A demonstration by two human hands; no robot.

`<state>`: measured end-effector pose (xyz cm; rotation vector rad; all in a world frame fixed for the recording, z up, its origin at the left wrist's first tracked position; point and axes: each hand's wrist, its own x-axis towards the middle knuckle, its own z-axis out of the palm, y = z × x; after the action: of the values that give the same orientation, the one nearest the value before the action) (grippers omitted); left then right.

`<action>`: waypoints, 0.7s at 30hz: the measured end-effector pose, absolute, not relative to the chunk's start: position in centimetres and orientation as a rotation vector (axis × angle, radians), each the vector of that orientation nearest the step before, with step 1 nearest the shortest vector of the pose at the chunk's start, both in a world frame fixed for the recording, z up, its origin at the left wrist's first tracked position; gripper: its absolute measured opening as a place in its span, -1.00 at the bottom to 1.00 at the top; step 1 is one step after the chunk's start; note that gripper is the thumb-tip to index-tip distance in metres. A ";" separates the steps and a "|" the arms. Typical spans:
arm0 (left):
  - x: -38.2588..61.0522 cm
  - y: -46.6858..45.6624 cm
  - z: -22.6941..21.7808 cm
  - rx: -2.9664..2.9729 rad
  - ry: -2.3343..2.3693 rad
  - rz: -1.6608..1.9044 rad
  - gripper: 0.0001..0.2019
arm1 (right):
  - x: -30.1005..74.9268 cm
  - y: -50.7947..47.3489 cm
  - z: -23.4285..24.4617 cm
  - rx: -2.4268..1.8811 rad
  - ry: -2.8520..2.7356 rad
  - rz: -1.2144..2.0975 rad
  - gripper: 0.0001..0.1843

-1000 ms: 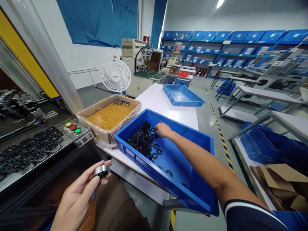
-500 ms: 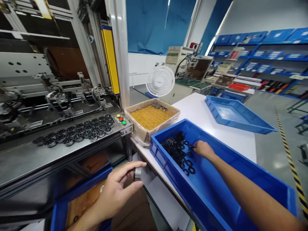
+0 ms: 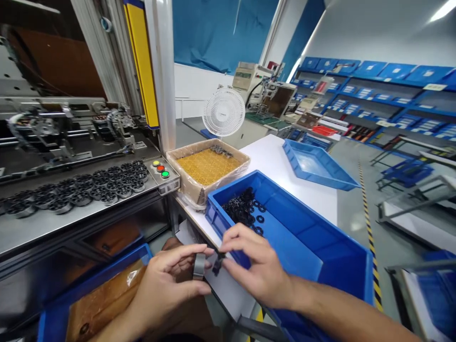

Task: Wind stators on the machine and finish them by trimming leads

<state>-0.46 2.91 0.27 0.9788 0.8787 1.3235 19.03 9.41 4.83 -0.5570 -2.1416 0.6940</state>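
My left hand [image 3: 176, 273] holds a silvery metal ring [image 3: 199, 266] between thumb and fingers, over the gap in front of the table. Close beside it, my right hand [image 3: 254, 261] pinches a small black plastic ring piece [image 3: 217, 263], which is partly hidden by the fingers and a little blurred. The two parts are near each other; a narrow gap seems to lie between them. A heap of similar black plastic rings [image 3: 240, 206] lies at the far left end of the blue bin [image 3: 302, 228] behind my right hand.
Rows of assembled rings [image 3: 96, 185] stand on the machine's metal ledge, beside a button box [image 3: 169, 183]. A carton [image 3: 210, 185] with a yellow layer, a white fan [image 3: 223, 112] and a light blue tray [image 3: 317, 166] are further back. A lined blue crate [image 3: 103, 289] sits low left.
My right hand has come out of the blue bin with a black ring piece, up to the metal ring in my left hand. The view has turned right.
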 end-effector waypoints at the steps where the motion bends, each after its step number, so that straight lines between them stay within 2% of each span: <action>1: -0.1 2.9 0.2 0.980 0.865 1.314 -0.48 | 18.8 8.8 4.5 -0.513 -2.132 0.727 -0.83; 7: 1.2 3.0 0.2 0.958 0.829 1.347 -0.48 | 18.8 8.6 3.5 -0.426 -2.110 0.626 -0.77; 13: 0.9 2.8 0.9 0.982 0.895 1.374 -0.56 | 19.1 9.0 3.7 -0.230 -2.241 0.515 -0.50; 17: 0.8 2.7 1.1 0.983 0.889 1.368 -0.57 | 19.1 9.2 3.3 -0.228 -2.271 0.347 -0.59; 21: 0.9 2.7 0.9 0.951 0.888 1.368 -0.57 | 19.2 9.3 3.3 -0.209 -2.283 0.299 -0.58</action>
<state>0.85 2.73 0.90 0.9512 0.8876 1.3678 19.23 9.33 3.30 -0.2086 -2.2832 0.2990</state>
